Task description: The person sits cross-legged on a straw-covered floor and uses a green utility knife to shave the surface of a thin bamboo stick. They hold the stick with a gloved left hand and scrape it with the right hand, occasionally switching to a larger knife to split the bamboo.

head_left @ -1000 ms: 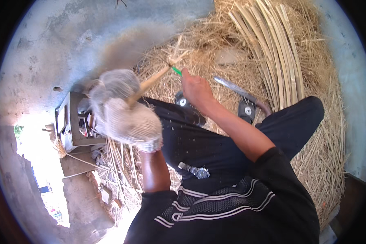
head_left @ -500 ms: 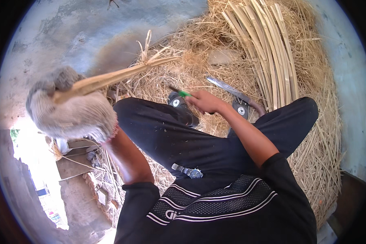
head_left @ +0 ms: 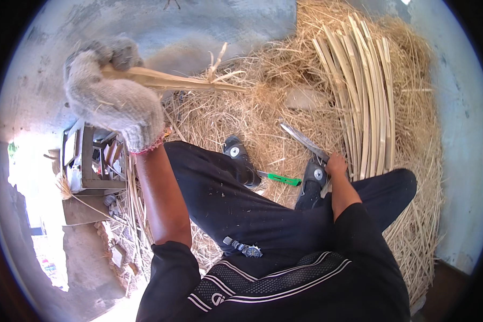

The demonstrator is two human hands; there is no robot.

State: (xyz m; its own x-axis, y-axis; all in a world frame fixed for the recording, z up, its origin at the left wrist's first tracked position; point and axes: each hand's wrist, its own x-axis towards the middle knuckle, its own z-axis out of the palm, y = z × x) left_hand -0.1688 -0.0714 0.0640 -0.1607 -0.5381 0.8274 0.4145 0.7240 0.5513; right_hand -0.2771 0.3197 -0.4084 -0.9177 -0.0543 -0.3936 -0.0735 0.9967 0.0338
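My left hand (head_left: 112,102), in a grey knitted glove, is closed around one end of a split bamboo strip (head_left: 172,81) at the upper left. The strip points right, with frayed slivers curling up near its far end. By my right shoe (head_left: 312,180), my bare right hand (head_left: 336,165) is closed on the handle of a long-bladed knife (head_left: 300,136). The hand hides most of that handle, and the blade points away to the left over the straw. A green-handled knife (head_left: 284,180) lies between my shoes, its blade against the left one.
Several long split strips (head_left: 367,102) lie in a bundle on the shavings (head_left: 273,107) at the right. A wristwatch (head_left: 244,247) rests on my lap. Walls (head_left: 461,150) stand at right and behind. A wooden frame with clutter (head_left: 94,161) is at the left.
My right hand has let go of the green-handled knife and moved right onto the long-bladed knife's handle. My left hand has shifted up and right with the bamboo strip.
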